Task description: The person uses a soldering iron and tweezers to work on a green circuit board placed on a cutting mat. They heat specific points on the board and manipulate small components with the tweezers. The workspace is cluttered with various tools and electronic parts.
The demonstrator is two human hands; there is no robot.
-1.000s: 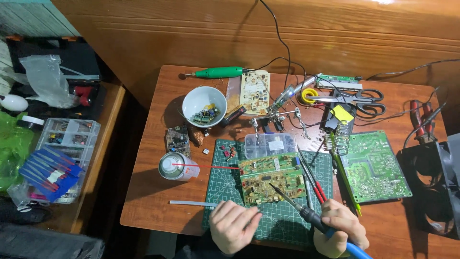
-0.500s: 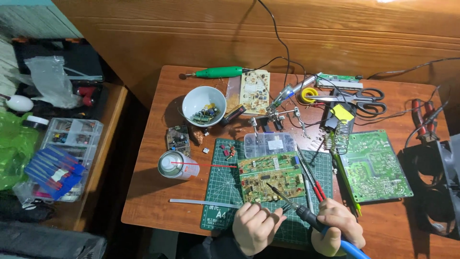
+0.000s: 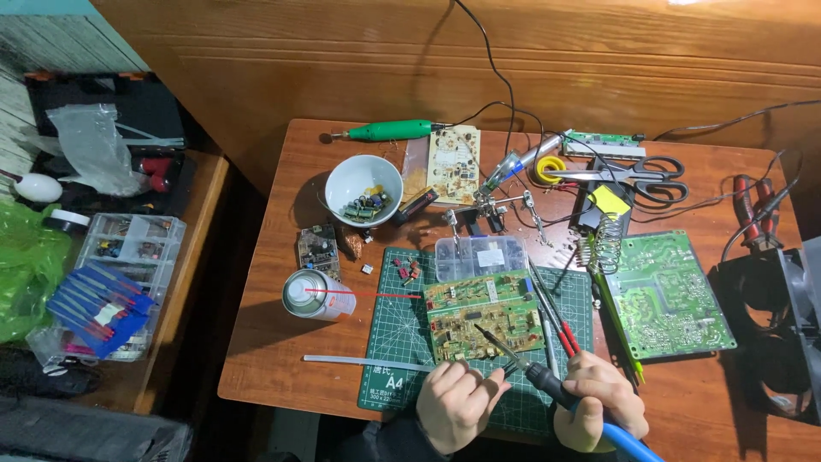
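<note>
At the bottom centre of the frame, the right hand point(image 3: 599, 409) has a clenched grip on a soldering iron point(image 3: 547, 385) with a blue handle, its thin tip slanting up and left onto a circuit board point(image 3: 483, 312). The board lies flat on a green cutting mat point(image 3: 393, 342) in the lower middle of the tabletop point(image 3: 274, 359). The left hand point(image 3: 455, 402) sits just beside the board's near edge with fingers curled; it seems to pinch something thin there, though I cannot tell what. Left of the mat lies a spray can point(image 3: 315, 295) on its side, above it a white bowl point(image 3: 363, 190) of small parts. A second green board point(image 3: 671, 295) rests at the right, scissors point(image 3: 629, 171) above it.
</note>
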